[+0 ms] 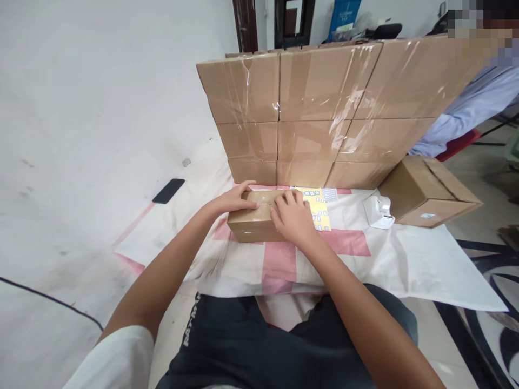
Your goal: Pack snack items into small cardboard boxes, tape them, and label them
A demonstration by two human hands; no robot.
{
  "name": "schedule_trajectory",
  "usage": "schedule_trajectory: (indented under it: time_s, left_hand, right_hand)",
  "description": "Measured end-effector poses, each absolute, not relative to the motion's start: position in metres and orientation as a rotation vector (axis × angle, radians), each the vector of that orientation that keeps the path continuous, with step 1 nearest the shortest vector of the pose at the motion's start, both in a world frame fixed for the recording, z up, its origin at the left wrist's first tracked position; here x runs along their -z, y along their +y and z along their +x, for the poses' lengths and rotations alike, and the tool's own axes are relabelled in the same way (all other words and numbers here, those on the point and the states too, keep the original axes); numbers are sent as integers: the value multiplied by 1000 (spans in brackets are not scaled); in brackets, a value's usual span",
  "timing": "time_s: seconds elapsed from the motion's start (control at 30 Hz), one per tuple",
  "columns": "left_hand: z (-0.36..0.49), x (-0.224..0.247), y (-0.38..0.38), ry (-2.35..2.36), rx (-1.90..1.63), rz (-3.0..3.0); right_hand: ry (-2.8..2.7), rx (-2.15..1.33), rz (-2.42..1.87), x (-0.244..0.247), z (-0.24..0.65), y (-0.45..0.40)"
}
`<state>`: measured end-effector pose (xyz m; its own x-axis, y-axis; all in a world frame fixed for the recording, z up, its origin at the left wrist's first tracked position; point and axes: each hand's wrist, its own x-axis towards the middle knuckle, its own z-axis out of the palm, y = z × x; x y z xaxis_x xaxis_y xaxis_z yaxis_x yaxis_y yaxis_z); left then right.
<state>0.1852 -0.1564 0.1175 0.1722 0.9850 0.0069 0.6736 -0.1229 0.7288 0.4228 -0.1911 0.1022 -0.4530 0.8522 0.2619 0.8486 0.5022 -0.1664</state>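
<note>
A small brown cardboard box (253, 231) lies in front of me on the cloth, with clear tape along its top. My left hand (237, 199) grips its far left edge, thumb stretched over the top and fingers toward the back. Bent fingers of my right hand (295, 213) press on the right part of the top, near the tape. Whether they pinch a bit of tape cannot be made out. Just beyond my right hand is a yellow sheet of stickers (322, 216) with blue-edged labels, partly hidden by that hand.
Taped cardboard boxes (312, 108) form a wall behind the work. On the right are a white device (379, 212) and another cardboard box (432, 189). A black phone (168, 191) lies at left on the pink-and-white cloth (344, 270). Another person's sleeve (458, 119) shows at the right.
</note>
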Motion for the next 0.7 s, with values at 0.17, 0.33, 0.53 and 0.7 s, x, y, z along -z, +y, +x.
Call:
schedule_trajectory:
  time_s: [0.17, 0.33, 0.53, 0.7]
  left_hand:
    - [197, -109, -155, 1589, -784, 1926]
    - [204, -103, -158, 1638, -876, 1976]
    - [204, -106, -167, 1581, -955, 2051]
    - [205, -114, -165, 1372, -794, 2267]
  right_hand:
    - [-2433, 0, -1414, -100, 424, -189]
    - [-2430, -18, -1414, -100, 425, -187]
    - [-2435, -3, -1418, -100, 424, -189]
    - [-2425, -41, -1400, -101, 427, -188]
